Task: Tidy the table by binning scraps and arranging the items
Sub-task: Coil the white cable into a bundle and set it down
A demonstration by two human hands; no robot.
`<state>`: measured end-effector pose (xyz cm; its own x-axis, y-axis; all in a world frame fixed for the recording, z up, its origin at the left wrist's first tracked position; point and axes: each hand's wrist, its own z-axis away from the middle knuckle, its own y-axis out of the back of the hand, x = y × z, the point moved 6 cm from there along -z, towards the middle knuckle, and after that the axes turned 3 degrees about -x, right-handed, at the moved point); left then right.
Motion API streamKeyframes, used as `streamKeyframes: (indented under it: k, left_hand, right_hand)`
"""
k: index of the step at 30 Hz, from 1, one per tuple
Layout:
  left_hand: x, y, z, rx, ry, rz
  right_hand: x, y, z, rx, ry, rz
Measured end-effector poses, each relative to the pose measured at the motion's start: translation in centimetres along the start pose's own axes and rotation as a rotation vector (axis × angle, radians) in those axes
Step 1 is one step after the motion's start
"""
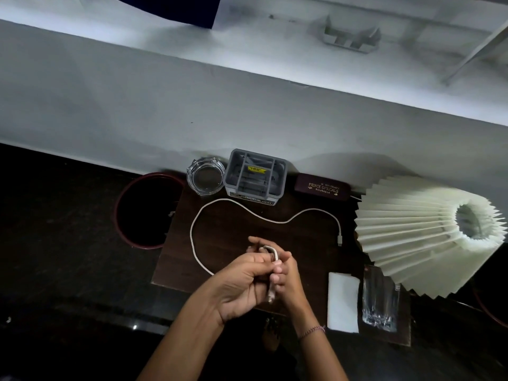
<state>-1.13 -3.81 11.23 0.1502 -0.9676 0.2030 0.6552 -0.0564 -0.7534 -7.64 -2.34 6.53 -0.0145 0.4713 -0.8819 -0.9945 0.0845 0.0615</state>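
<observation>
Folding the white cable (270, 221) looks like the job right now. Both hands are closed on one end of it, low in the middle of the table (228, 229). The left hand (242, 281) curls round the bent part. The right hand (286, 273) pinches it with thumb and fingers, and the end with the plug hangs down between the two hands.

Only one small bend of the cable is made. The rest lies loose on the table in a big wavy loop, and its far plug (340, 240) rests near the lamp shade (412, 232). So I think the winding has just begun.

Some things look neat already. A glass dish (204, 178), a grey box (251, 195) and a glasses case (321, 187) sit in a row along the wall. A white pad (343, 301) and a plastic packet (380, 301) lie side by side at the right. The lamp shade lies on its side and may need standing up.

The bin (145, 213) is on the floor just left of the table. It is too dark inside to see scraps. I cannot pick out any scraps on the table for sure.

Left to do, I think: wind up the whole cable and find it a place.
</observation>
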Motion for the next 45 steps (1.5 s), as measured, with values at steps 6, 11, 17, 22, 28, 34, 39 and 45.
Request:
streamKeyframes:
  k: [6,11,17,22,28,34,39,45]
  left_hand:
    - [2.9,-0.8,0.0,-0.014,-0.095,-0.006]
    - [5.4,0.4,-0.8,0.029,-0.177,-0.002]
    - [6.9,3.1,-1.0,0.202,-0.265,-0.16]
    - [8.4,3.5,-0.1,0.331,-0.438,-0.511]
    - [9.8,4.6,1.3,0.38,-0.48,-0.77]
    - [9.1,6.0,2.2,0.177,-0.235,-0.537]
    - [8.5,5.9,2.3,0.052,-0.097,-0.471]
    - [7.6,4.8,3.0,-0.13,0.003,-0.512]
  right_hand:
    - [0.6,-0.6,-0.6,0.169,-0.122,-0.018]
    - [0.2,-2.7,1.8,0.116,-0.03,0.043]
    - [-2.0,-3.4,2.7,0.109,0.051,0.167]
    - [-4.8,-2.9,2.6,0.269,0.185,0.399]
    - [-7.5,-3.0,0.4,0.288,0.311,0.534]
    - [-9.3,-1.5,-1.9,0.236,0.413,0.42]
    - [-9.5,-1.1,-3.5,0.12,0.431,0.379]
    - [-7.7,-0.7,-5.5,-0.077,0.292,0.202]
